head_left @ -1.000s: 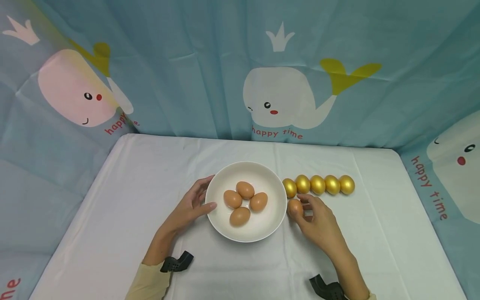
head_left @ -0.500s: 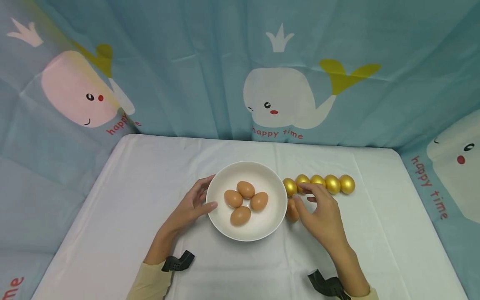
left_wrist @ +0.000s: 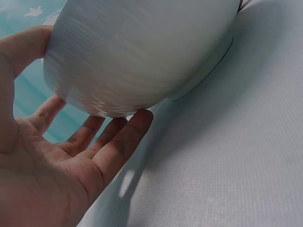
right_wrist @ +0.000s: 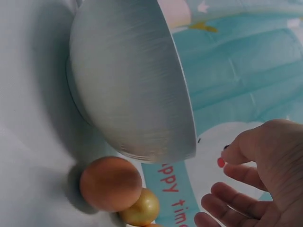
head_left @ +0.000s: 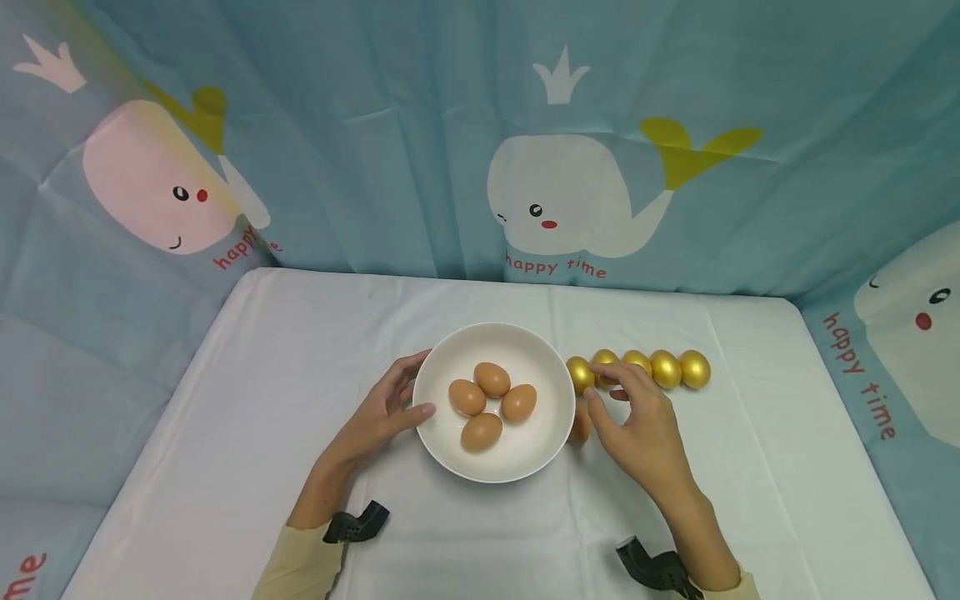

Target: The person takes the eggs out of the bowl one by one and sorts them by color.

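Note:
A white bowl (head_left: 442, 446) stands on the table with several brown eggs (head_left: 482, 432) in it. My left hand (head_left: 386, 404) holds the bowl at its left side; in the left wrist view the thumb reaches the rim and the fingertips lie against the outer wall. Just right of the bowl, one brown egg (right_wrist: 110, 183) lies on the cloth beside a golden egg (right_wrist: 142, 208). My right hand (head_left: 643, 429) hovers over that spot, fingers loosely bent and nothing between them. From the head, its thumb and the bowl partly hide the brown egg.
Several golden eggs (head_left: 665, 369) form a row right of the bowl, partly behind my right fingers. White cloth (head_left: 300, 333) covers the table. A blue curtain (head_left: 420, 167) with whale prints hangs along the back and sides.
My right hand has let go of the brown egg and risen slightly off it, over the golden row. The egg has shifted left toward the bowl. My left hand stays on the bowl.

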{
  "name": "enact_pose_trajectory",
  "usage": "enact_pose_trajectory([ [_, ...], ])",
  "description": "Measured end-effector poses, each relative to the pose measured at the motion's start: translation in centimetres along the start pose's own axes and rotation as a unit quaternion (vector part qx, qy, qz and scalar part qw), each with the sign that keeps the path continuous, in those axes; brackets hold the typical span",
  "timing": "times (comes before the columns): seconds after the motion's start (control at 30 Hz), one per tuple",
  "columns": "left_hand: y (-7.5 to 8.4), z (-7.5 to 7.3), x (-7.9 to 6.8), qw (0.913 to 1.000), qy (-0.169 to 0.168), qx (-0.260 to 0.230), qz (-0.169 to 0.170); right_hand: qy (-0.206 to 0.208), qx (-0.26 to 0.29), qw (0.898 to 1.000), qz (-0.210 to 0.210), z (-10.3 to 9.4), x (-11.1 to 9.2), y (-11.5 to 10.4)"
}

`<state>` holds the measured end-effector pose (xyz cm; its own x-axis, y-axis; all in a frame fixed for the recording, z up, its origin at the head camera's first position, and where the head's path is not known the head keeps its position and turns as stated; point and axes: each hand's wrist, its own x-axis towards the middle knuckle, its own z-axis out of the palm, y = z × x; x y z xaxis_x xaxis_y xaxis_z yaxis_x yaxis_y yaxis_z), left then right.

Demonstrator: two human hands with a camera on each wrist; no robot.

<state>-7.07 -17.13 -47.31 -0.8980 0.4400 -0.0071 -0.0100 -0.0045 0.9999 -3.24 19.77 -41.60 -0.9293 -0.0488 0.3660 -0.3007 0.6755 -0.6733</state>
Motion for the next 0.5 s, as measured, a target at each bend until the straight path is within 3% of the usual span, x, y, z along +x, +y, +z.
enact_pose_trajectory([
  [0.5,0.1,0.0,0.0,1.0,-0.002,-0.005,0.003,-0.128,0.023,0.989,0.064,2.0,-1.7,1.8],
])
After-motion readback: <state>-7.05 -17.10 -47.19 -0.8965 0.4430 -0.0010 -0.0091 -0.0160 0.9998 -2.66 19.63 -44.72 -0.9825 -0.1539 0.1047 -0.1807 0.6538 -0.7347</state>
